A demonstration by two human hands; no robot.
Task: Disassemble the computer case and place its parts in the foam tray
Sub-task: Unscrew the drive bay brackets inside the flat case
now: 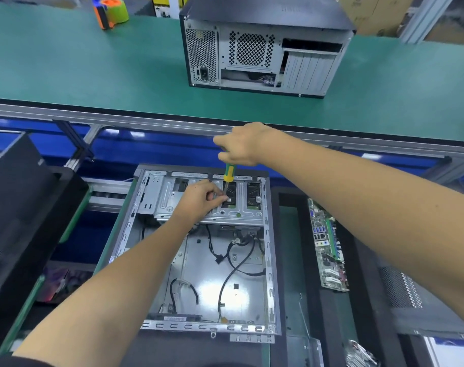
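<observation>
A: Where is the case being worked on?

B: The open grey sheet-metal computer case lies on its side straight below the camera, side panel off, its bare floor showing with loose black cables curling across it. A silver perforated drive cage spans its far end.

A: And the hands?

B: The right hand is above the far edge of the case, its grip curled round the top of a screwdriver with a green and yellow handle. The shaft points down into the drive cage. The left hand rests on the cage, its grip pinched together at the lower end of the shaft, finger and thumb closed right where the tip meets the metal. Whether a screw sits between them I cannot tell.

A: Any parts already out?

B: A green motherboard with blue ports stands on edge in a slot of the black foam tray just right of the case.

A: What else is around?

B: On the green-matted worktop beyond, a second, closed black-topped computer case shows its vented rear panel, and an orange tape dispenser with a green roll sits at the far left.
</observation>
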